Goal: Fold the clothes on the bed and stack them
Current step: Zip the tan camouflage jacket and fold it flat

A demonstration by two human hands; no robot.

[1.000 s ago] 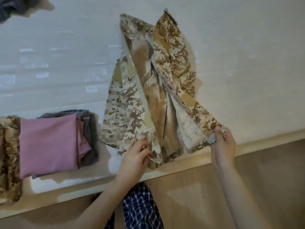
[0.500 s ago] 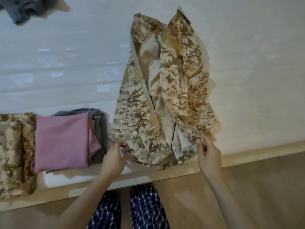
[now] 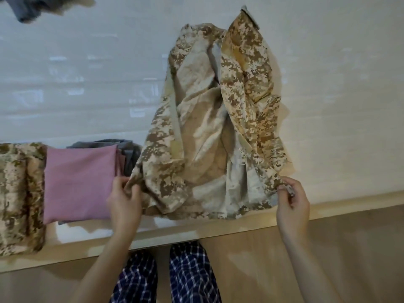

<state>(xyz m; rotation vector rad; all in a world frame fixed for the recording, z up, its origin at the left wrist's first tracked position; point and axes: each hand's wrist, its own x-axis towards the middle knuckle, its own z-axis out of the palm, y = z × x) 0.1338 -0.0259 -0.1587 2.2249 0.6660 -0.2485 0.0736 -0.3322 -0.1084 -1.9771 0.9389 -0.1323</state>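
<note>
We pinch the camouflage jacket (image 3: 166, 149) by its hem corners, left hand (image 3: 124, 204) at eight o'clock, right hand (image 3: 291, 204) at four; seemingly soft, floppy.

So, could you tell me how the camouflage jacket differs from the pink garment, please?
The camouflage jacket lies open and rumpled, lining showing; the pink garment is folded neatly. The jacket is patterned tan and brown; the pink garment is plain. The left hand and right hand pinch the jacket's lower corners, not the pink garment. Both lie on the bed.
</note>
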